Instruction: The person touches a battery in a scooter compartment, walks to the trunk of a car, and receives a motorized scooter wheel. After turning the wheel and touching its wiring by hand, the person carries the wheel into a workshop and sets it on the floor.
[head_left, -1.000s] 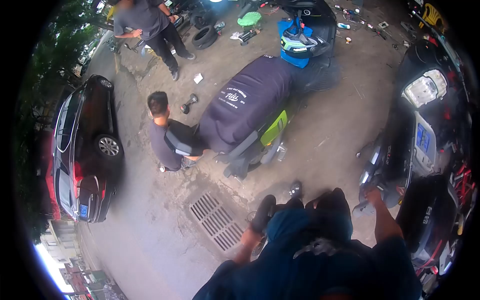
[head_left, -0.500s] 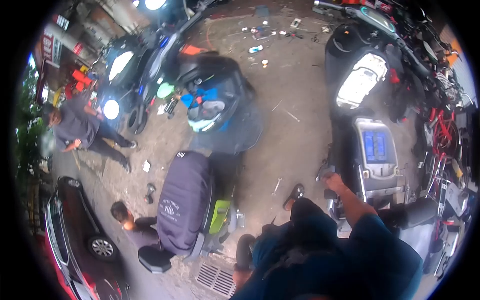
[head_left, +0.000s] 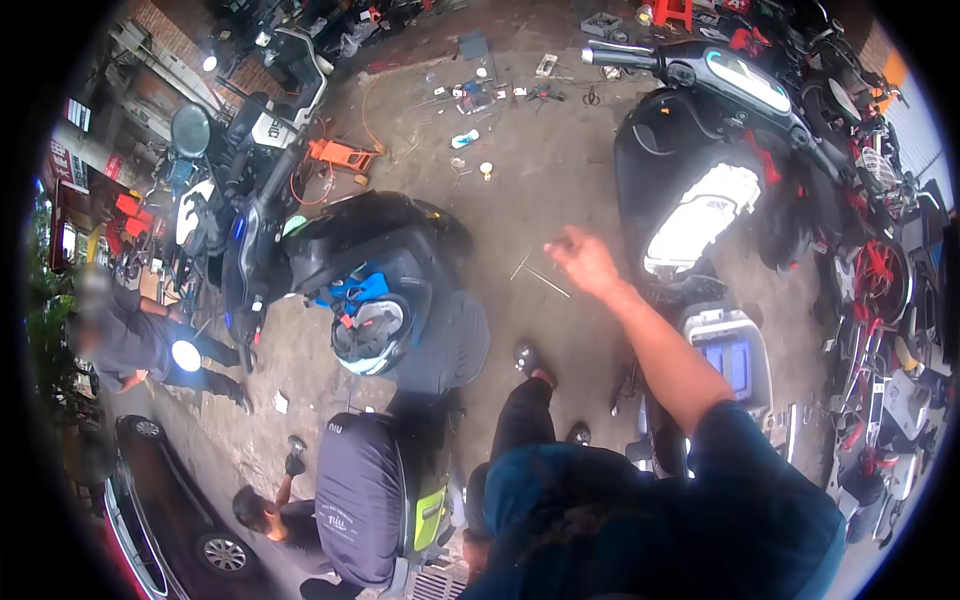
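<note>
My right hand [head_left: 585, 262] reaches forward over the floor with fingers extended and a little bent, apparently holding nothing. Close by it in the view, a thin metal rod [head_left: 548, 282] and another slim rod [head_left: 520, 264] lie on the concrete. At the lower edge, only a small part of my left hand [head_left: 476, 551] shows beside the scooter with the grey seat cover [head_left: 358, 500]; its fingers are hidden. To the right stands a black scooter [head_left: 650, 150] with a bright white panel [head_left: 703, 220] and a pale frame [head_left: 757, 350] around blue parts.
A helmet [head_left: 368, 340] rests on the left scooter's footboard [head_left: 440, 345]. An orange jack [head_left: 342, 155] and scattered small parts [head_left: 475, 97] lie farther ahead. One person [head_left: 140, 335] stands at left; another [head_left: 290, 525] is low beside the covered seat. A dark car [head_left: 180, 500] is behind them.
My right hand has left the right scooter's side and swung forward over the floor rods. My view has shifted forward, and a foot has stepped ahead. The low person's arm now reaches out.
</note>
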